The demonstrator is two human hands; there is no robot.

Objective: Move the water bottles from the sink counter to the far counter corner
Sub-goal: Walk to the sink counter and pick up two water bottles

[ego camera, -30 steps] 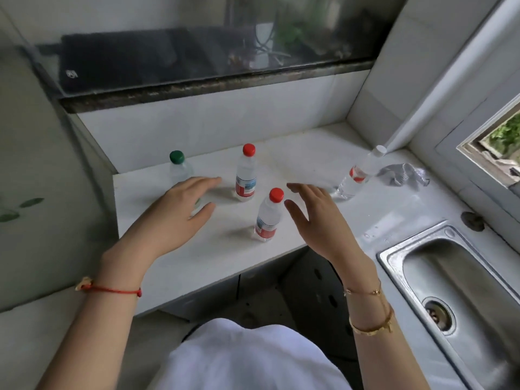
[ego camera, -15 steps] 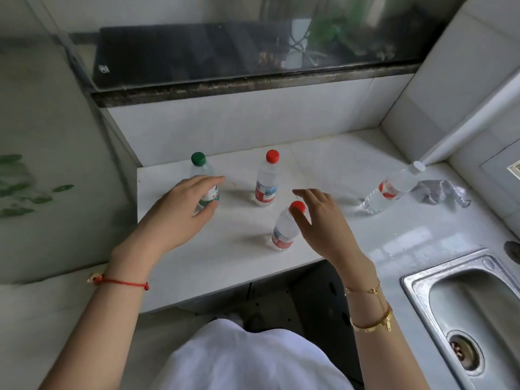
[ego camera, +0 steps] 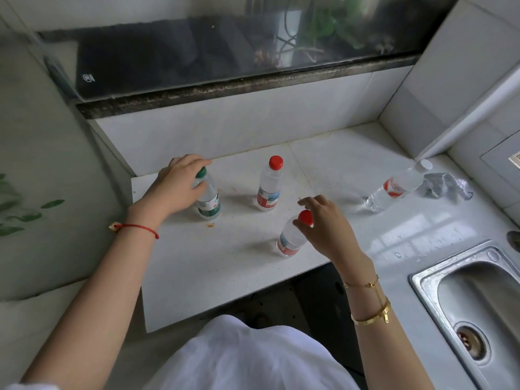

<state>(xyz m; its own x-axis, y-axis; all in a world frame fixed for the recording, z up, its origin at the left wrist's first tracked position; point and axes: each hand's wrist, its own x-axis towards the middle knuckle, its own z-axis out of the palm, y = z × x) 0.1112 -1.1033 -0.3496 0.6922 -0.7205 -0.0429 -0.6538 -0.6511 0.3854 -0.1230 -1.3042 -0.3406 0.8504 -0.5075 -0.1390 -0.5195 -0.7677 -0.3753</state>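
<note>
Several small water bottles stand on the white counter [ego camera: 225, 263]. My left hand [ego camera: 177, 187] is wrapped around the neck of the green-capped bottle [ego camera: 209, 205] at the left, thumb across its front. My right hand [ego camera: 329, 232] has thumb and fingers closed around the red cap of the nearest bottle [ego camera: 289, 240], which stands close to the counter's front edge. Another red-capped bottle [ego camera: 268, 190] stands untouched between them, farther back. A white-capped bottle [ego camera: 394, 190] stands alone at the right.
A crumpled grey wrapper [ego camera: 447, 188] lies beside the white-capped bottle. A steel sink [ego camera: 478, 305] is set in the counter at the lower right. Tiled walls close the counter at the back and right; a glass panel rises on the left.
My left hand moved from hovering near the green-capped bottle to gripping its neck. My right hand came down onto the near bottle's red cap. The view shifted left.
</note>
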